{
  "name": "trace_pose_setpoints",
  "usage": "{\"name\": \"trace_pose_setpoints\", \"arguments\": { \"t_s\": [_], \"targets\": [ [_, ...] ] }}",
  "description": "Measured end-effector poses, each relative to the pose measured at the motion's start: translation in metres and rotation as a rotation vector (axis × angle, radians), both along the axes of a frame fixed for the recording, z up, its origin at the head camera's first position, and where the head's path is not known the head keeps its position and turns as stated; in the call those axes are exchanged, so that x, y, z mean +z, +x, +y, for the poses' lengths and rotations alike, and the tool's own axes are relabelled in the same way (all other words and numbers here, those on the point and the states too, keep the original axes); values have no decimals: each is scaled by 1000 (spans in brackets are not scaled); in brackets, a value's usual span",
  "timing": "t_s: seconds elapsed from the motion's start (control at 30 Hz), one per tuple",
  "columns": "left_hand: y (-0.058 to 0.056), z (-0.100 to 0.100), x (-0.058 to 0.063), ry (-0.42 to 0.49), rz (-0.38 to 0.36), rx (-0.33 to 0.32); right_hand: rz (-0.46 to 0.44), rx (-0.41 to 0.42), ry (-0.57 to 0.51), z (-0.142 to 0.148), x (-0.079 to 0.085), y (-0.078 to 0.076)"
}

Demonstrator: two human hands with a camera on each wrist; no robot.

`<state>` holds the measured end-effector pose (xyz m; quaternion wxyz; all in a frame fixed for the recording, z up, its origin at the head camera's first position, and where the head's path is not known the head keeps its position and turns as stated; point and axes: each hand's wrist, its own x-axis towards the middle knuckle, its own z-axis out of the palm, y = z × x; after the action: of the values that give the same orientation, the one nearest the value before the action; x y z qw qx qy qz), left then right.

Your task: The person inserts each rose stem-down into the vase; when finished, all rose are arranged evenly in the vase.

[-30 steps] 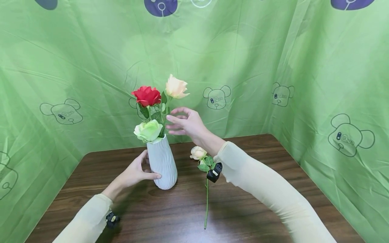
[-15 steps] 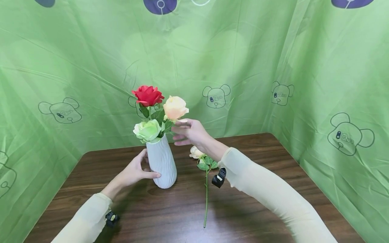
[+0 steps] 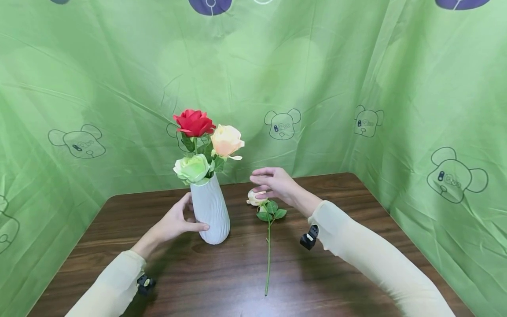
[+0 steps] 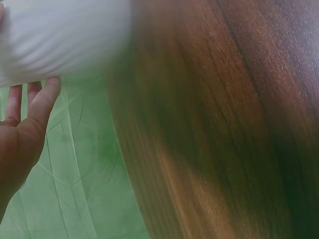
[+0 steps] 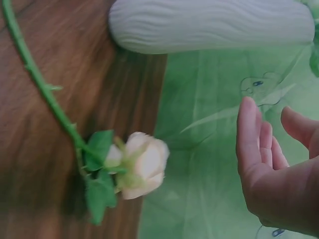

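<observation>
A white ribbed vase (image 3: 211, 211) stands on the wooden table, tilted slightly. My left hand (image 3: 176, 220) holds it from the left side, thumb across the front and fingers behind; the left wrist view shows those fingers against the vase (image 4: 65, 40). In the vase are a red rose (image 3: 194, 123), a peach rose (image 3: 227, 141) and a pale green rose (image 3: 192, 168). My right hand (image 3: 277, 184) hovers with relaxed fingers, holding nothing, above a cream rose (image 3: 256, 198) lying on the table. The right wrist view shows this rose (image 5: 147, 167) apart from the hand (image 5: 274, 174).
The brown wooden table (image 3: 233, 277) has its far edge close to a green curtain (image 3: 317, 88) with bear drawings. The lying rose's stem (image 3: 268, 259) points toward the near edge. A black wrist camera (image 3: 310, 237) hangs under the right sleeve.
The peach rose has sunk lower into the vase, and my right hand has let go of it. That hand has moved right and down, over the lying rose. My left hand has stayed on the vase.
</observation>
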<state>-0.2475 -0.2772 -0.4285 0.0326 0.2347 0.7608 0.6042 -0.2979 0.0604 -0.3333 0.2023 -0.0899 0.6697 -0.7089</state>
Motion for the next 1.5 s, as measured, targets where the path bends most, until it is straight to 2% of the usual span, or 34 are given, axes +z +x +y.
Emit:
{"name": "trace_pose_setpoints", "arguments": {
  "t_s": [0.17, 0.27, 0.4, 0.57, 0.77, 0.97, 1.1, 1.2, 1.5],
  "targets": [
    [0, 0, -1, 3, -14, 5, -34, -6, 26, 17, -25, 0],
    [1, 0, 0, 13, -28, 3, -15, -4, 54, 25, -42, 2],
    [0, 0, 0, 18, -26, -2, -1, -1, 121, 32, -63, 9],
    [1, 0, 1, 2, -6, 8, -40, 20, 177, 40, -82, 20],
    [5, 4, 4, -10, 5, 53, -73, 47, 240, 48, -96, 27],
    [8, 9, 6, -40, 6, 124, -85, 71, 302, 49, -111, 29],
    [9, 11, 7, -50, 12, 148, -82, 78, 346, 46, -123, 30],
    [10, 13, 7, -55, 17, 155, -79, 52, 379, 42, -129, 29],
    [9, 12, 5, -56, 11, 168, -19, -93, 498, 27, -138, 26]
  ]
}}
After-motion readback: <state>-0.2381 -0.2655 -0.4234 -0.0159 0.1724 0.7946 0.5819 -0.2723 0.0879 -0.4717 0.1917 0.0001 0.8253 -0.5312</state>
